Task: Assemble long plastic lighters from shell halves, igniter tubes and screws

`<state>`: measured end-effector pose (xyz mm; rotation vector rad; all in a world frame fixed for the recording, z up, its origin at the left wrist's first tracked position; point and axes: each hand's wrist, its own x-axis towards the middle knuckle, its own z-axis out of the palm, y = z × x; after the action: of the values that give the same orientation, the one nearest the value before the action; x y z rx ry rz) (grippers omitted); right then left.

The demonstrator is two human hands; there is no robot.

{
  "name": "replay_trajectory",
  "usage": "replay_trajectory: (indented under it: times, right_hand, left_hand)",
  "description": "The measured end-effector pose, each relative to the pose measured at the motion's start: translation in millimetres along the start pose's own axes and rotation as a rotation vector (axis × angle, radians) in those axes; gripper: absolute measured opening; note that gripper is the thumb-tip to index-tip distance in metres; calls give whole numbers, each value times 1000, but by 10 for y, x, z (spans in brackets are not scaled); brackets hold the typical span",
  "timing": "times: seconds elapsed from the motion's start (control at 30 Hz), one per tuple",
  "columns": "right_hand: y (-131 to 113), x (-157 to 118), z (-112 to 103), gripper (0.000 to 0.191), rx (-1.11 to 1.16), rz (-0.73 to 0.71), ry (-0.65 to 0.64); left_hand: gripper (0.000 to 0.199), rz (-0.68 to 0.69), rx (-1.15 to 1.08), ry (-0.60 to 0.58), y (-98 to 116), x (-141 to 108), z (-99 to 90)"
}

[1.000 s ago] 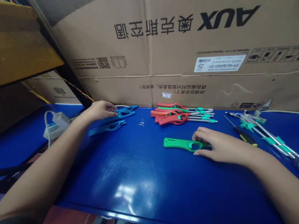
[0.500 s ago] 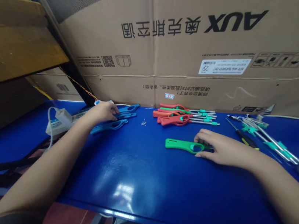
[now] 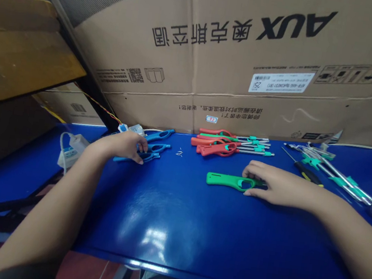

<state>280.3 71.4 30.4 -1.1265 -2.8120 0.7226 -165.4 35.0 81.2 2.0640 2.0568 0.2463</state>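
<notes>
At the back left, my left hand (image 3: 128, 145) is closed on a blue lighter casing (image 3: 151, 156), its thumb on the near side. Other blue casings (image 3: 159, 147) lie beside and behind it, partly hidden by the hand. My right hand (image 3: 269, 183) grips the front end of a green gas lighter (image 3: 223, 180) lying flat on the table. The lighter's handle points left, and my fingers hide its tip. Several tiny screws (image 3: 179, 152) lie between the blue casings and the red lighters (image 3: 217, 149), which have metal tubes.
A screwdriver (image 3: 308, 173) and a bundle of metal lighter tubes (image 3: 346, 180) with green parts lie at the right. A power strip (image 3: 69, 157) with a white plug is at the left. A large cardboard box (image 3: 195, 76) stands along the back of the blue table (image 3: 193, 233).
My left hand has come slightly nearer and closed around the front blue casing, which has turned a little. The right hand and green lighter stay in place.
</notes>
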Motion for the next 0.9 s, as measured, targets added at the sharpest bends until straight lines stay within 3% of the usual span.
replay_trajectory:
  times: [0.1, 0.2, 0.5, 0.77, 0.9]
  right_hand:
    - [-7, -8, -5, 39, -7, 7, -8]
    - [-8, -14, -7, 38, -17, 9, -8]
    - [1, 16, 14, 38, -1, -8, 72]
    - [-75, -9, 14, 37, 34, 29, -13]
    - [-183, -13, 11, 39, 55, 54, -72]
  left_hand:
    - [30, 30, 55, -127, 17, 22, 37]
    - [28, 64, 98, -165, 27, 36, 60]
    - [29, 146, 165, -138, 113, 37, 97]
    - [20, 160, 214, -91, 105, 73, 148]
    - [26, 277, 166, -6, 413, -28, 242]
